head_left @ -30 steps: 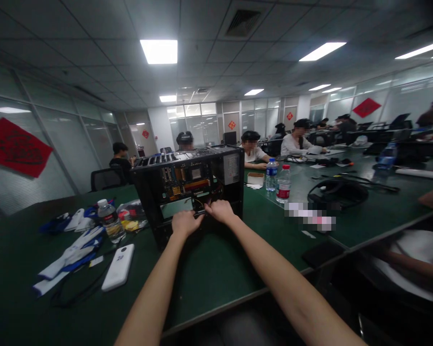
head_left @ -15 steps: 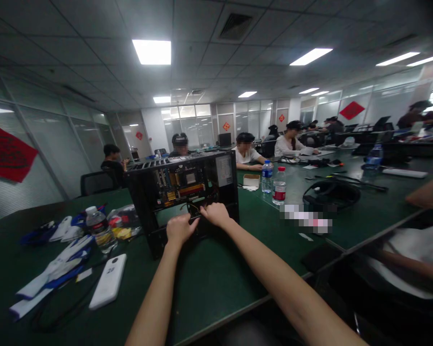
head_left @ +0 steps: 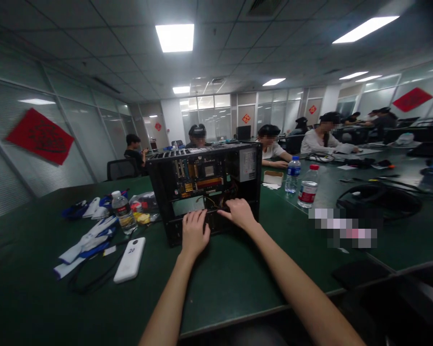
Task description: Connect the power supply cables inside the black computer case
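Observation:
An open desktop computer case (head_left: 159,202) stands on the green table in front of me, its motherboard (head_left: 205,170) and a labelled power supply (head_left: 247,164) visible inside. My left hand (head_left: 195,233) lies against the lower rail of the open side, fingers stretched out and thumb apart. To its right, my right hand (head_left: 240,214) rests on the same lower part of the case, with its thumb pointing left and its other fingers bent over the front. Thin cables (head_left: 216,204) hang inside, just behind my hands. Neither hand visibly holds a loose part.
On the left lie work gloves (head_left: 86,242), a drink bottle (head_left: 124,212), a plastic bag (head_left: 147,204) and a white power bank or phone (head_left: 130,259). To the right are two bottles (head_left: 293,175), a small box (head_left: 273,179) and coiled black cable (head_left: 378,199). Several people sit beyond.
My left hand has loosened from a closed grip on the rail to outstretched fingers. My right hand's thumb now sits further from its fingers. The view has turned left and slightly down.

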